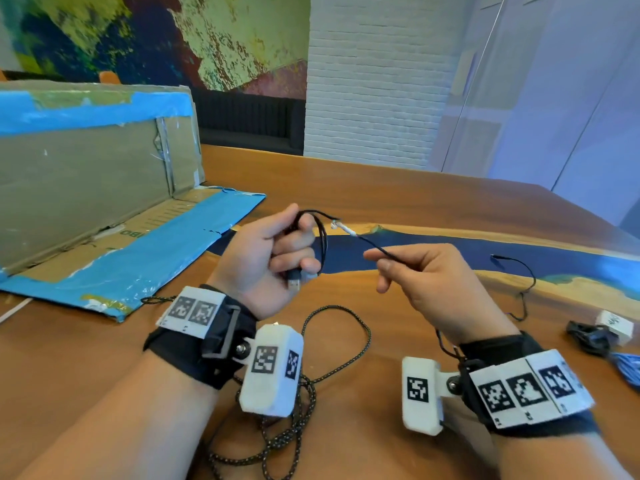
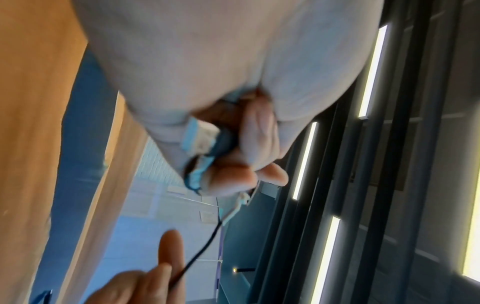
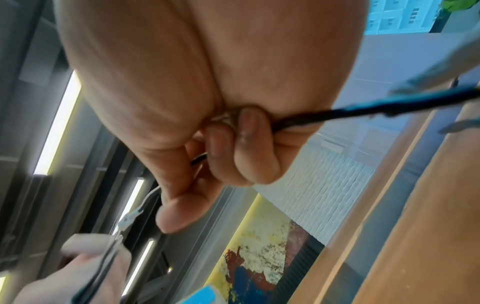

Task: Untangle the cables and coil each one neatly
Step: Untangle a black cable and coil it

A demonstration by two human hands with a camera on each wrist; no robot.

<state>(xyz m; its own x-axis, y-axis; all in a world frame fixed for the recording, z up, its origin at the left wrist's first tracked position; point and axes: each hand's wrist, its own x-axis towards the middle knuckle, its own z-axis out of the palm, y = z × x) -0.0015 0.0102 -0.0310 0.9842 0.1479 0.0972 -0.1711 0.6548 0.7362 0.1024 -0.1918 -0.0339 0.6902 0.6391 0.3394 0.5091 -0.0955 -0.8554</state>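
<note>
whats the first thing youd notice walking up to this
Two raised hands over the wooden table: the left hand grips loops of a thin black cable, the right hand pinches its free run. Below the wrists lies a tangled braided cable; a taped cardboard box stands at left.

Bright, even daylight; wrist views blurred, glaring ceiling strips, edges warped.

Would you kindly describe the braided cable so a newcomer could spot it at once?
Start at the wooden table and look at its near edge, between the wrists. The braided cable lies there in loose loops, thicker and speckled, unlike the thin black cable held above it.
</note>
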